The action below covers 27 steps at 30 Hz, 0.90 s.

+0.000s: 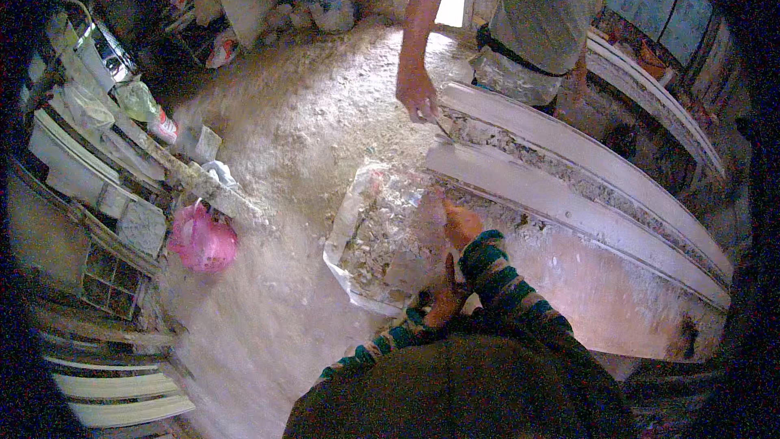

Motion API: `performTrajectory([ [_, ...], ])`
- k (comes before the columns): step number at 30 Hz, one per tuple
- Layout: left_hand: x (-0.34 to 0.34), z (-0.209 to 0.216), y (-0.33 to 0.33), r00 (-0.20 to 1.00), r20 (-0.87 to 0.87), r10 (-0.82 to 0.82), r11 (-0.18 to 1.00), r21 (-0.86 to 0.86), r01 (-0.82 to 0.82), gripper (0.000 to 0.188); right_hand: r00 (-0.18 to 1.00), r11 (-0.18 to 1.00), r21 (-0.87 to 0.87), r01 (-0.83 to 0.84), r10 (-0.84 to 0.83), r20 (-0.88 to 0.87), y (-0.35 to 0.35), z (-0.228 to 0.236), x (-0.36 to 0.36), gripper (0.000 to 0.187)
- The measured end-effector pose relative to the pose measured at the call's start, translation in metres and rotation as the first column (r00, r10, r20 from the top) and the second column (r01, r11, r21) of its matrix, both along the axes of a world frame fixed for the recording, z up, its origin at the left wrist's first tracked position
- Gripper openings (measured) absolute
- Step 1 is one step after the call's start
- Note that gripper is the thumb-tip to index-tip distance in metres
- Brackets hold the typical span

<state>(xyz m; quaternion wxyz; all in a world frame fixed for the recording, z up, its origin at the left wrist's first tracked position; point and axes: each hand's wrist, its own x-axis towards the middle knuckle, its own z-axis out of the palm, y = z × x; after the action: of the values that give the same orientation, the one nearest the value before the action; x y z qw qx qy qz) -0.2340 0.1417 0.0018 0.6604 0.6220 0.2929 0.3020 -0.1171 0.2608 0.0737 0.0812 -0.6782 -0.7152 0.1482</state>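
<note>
My right hand point(461, 224), in a striped sleeve, is curled at the near end of a long pale moulding point(520, 187). Its fingers look closed, but what they hold, if anything, is blurred. Closer to my body, my left hand point(446, 302) rests low beside the bench edge, its fingers partly hidden and dim. Left of both hands stands an open white sack point(337, 264) full of pale scraps and crumbled debris point(378, 232). Across the bench, another person's hand point(418, 96) holds a thin tool point(443, 128) at the end of the mouldings.
A second long moulding point(569, 134) lies parallel beyond the first, with crumbly residue between them. The bench top point(585, 268) spreads to my right. A pink bucket point(203, 240) stands on the dusty floor at left, near stacked mouldings point(81, 158). More strips point(122, 398) lie lower left.
</note>
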Motion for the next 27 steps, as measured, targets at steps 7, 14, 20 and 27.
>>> performTrajectory([
  [7,0.002,-0.001,0.008,0.999,-0.003,-0.043,0.999,-0.015,0.043,0.052,0.997,0.979,0.204,0.004,-0.019,0.073,0.036,-0.068,0.001,0.048],
  [14,-0.002,-0.011,0.003,0.979,-0.058,-0.193,0.98,-0.055,0.19,0.053,0.931,0.929,0.086,-0.359,0.363,-0.035,0.022,-0.052,-0.03,0.05],
  [20,0.009,-0.021,-0.027,0.913,-0.099,-0.395,0.918,-0.069,0.39,0.054,0.991,0.986,0.141,-0.089,0.101,-0.085,-0.042,-0.012,0.027,0.051],
  [27,-0.001,-0.023,-0.041,0.947,-0.119,-0.3,0.954,-0.012,0.3,0.054,0.859,0.983,0.135,-0.125,0.176,-0.48,-0.059,-0.024,-0.013,0.056],
])
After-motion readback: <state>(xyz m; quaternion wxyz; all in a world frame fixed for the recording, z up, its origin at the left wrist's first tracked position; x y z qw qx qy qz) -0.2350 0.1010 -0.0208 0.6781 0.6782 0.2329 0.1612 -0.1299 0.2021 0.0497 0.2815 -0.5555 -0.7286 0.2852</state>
